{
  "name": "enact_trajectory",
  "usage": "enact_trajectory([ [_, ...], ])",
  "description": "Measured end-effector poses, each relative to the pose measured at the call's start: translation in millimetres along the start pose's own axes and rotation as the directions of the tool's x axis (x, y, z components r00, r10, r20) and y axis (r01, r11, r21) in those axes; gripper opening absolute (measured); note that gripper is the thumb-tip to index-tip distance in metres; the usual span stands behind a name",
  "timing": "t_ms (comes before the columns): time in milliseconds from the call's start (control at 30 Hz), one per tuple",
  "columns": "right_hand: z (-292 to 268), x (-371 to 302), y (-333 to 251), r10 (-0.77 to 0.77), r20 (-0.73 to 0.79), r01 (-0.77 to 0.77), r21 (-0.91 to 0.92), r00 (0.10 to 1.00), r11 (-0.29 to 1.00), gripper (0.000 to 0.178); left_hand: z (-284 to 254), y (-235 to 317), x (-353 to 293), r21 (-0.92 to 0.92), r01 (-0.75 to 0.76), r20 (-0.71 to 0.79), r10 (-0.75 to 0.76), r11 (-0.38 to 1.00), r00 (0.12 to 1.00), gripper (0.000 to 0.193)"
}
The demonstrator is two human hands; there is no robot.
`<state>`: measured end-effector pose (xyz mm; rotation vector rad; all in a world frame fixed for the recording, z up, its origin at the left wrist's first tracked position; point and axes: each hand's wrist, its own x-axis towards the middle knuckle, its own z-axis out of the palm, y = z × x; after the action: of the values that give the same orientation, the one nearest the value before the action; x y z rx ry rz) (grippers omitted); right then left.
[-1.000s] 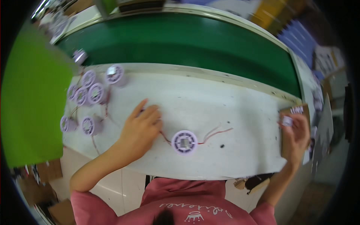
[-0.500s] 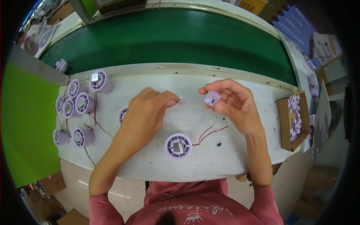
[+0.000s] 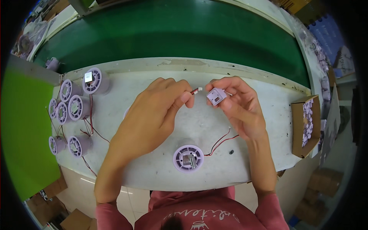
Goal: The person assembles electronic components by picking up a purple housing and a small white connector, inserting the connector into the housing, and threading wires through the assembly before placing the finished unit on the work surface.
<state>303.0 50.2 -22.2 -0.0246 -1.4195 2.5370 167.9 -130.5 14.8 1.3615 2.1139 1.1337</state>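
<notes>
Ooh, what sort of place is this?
Probably a factory or workshop. There's a long green belt-like surface, a group of round lilac plastic housings with thin red wires, and an open brown cardboard box of small lilac plastic parts.

Left grip [image 3: 158, 109] pinched, palm down — right grip [image 3: 245, 109] curled inward.

Lilac housing [image 3: 126, 112] mostly hidden behind left hand [image 3: 155, 113]; shirt [image 3: 180, 207] cut off below.

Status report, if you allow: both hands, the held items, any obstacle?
Left hand pinching wires with white connector. Right hand gripping small lilac part, apart from connector. Round lilac housing on table, not between connector and part.
</notes>
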Motion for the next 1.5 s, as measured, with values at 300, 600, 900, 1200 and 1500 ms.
enact_trajectory([
  [300,23.9,-2.1,-1.7,-0.052,-0.121,0.009,-0.333,0.991,0.943,0.033,6.7,-3.0,-7.6,-0.346,0.079,-0.044,-0.1,0.935,0.994,0.008],
  [600,28.3,-2.9,-0.2,-0.259,-0.054,0.164,-0.645,0.964,0.746,0.031,8.6,0.9,-8.0,-0.344,0.085,-0.041,-0.105,0.935,0.994,0.008],
  [900,25.9,-1.7,0.1,-0.225,0.016,0.153,-0.779,0.974,0.608,0.025,13.1,-3.2,-11.4,-0.191,-0.006,-0.11,-0.015,0.982,0.994,0.003],
  [1200,25.2,-1.3,-0.9,-0.18,0.065,0.148,-0.855,0.981,0.497,0.026,11.1,4.4,-11.2,-0.02,0.071,-0.092,-0.072,0.997,0.993,0.014],
  [1500,24.5,10.1,-7.4,-0.148,0.144,0.191,-0.9,0.978,0.391,0.027,5.9,3.3,-10.8,0.08,0.093,-0.115,-0.084,0.992,0.99,0.015],
])
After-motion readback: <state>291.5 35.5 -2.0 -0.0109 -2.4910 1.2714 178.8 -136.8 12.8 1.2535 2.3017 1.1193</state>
